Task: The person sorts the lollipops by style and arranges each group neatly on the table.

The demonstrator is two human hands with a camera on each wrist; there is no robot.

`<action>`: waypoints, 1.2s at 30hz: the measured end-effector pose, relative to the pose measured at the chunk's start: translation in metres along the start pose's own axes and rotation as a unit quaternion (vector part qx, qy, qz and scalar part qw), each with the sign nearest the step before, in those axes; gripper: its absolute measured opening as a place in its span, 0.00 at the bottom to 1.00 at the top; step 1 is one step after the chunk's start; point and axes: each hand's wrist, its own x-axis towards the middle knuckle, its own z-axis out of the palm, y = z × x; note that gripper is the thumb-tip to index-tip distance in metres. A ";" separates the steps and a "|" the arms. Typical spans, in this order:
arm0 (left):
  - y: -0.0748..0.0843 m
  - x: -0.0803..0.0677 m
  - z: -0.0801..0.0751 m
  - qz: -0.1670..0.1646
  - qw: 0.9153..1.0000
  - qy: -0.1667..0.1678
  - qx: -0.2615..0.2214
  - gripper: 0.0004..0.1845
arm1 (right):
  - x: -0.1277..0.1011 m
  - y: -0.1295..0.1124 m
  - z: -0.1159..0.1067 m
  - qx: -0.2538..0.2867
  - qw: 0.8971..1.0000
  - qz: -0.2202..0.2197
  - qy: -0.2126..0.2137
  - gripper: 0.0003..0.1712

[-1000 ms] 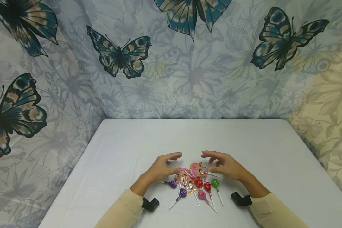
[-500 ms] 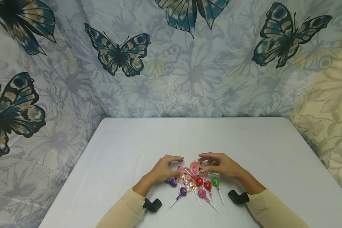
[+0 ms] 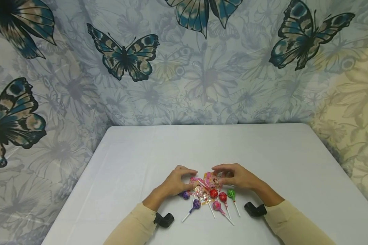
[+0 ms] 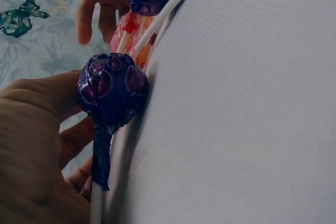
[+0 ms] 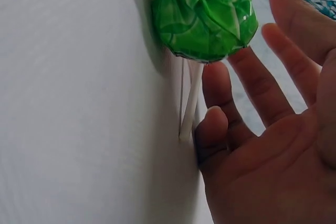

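Note:
Several wrapped lollipops lie in a cluster on the white table, sticks pointing various ways. My left hand (image 3: 175,182) curves along the cluster's left side, beside a purple lollipop (image 4: 112,90); another purple lollipop (image 3: 196,204) lies nearer me. On the other side, my right hand (image 3: 241,177) has loosely bent, spread fingers near a green lollipop (image 5: 205,19). Between the hands are shiny pink-and-orange wrappers (image 3: 206,196), two red lollipops, one of them the right-hand red lollipop (image 3: 223,197), and a pink lollipop (image 3: 216,205). Neither hand grips anything; whether fingertips touch the wrappers, I cannot tell.
A white cloth-covered table (image 3: 141,149) extends beyond the hands to a butterfly-patterned fabric backdrop (image 3: 208,85). Black wrist devices sit at both cuffs, a left device (image 3: 164,220) and a right device (image 3: 255,209).
Both hands have drawn slightly inward, closer to the wrappers and to each other. The left hand now covers more of the left purple lollipop's stick. The lollipops stay nearly where they were.

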 end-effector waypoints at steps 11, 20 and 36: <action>-0.003 0.000 0.002 0.002 1.000 0.001 -0.002 0.26 | 0.000 0.000 0.003 -0.011 1.000 0.009 -0.006 0.23; -0.003 0.000 0.002 0.004 1.000 0.002 0.000 0.24 | -0.001 -0.002 0.011 -0.068 0.997 0.026 0.020 0.21; 0.003 -0.002 0.000 -0.003 1.000 -0.012 0.004 0.26 | 0.001 0.000 0.015 -0.130 0.991 -0.014 0.013 0.19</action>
